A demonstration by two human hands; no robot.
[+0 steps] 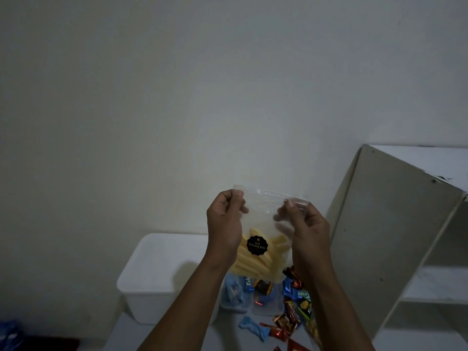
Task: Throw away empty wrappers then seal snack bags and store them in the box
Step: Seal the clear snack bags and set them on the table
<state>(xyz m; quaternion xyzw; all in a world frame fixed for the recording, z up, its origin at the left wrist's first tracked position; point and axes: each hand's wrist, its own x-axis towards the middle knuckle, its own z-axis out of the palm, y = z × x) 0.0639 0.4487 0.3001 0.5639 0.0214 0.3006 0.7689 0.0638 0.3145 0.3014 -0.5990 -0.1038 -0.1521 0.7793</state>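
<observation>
Over scattered wrappers (286,323), snack bag (257,245), left hand (224,224) and right hand (305,229) pinching its top corners, seemingly unsealed.

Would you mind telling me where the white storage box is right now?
In the head view, the white box sits low, left of centre, against the wall, beside the scattered snack packets and below-left of the held clear bag.

Home room: white shelf unit (392,224), storage box (144,302).
</observation>
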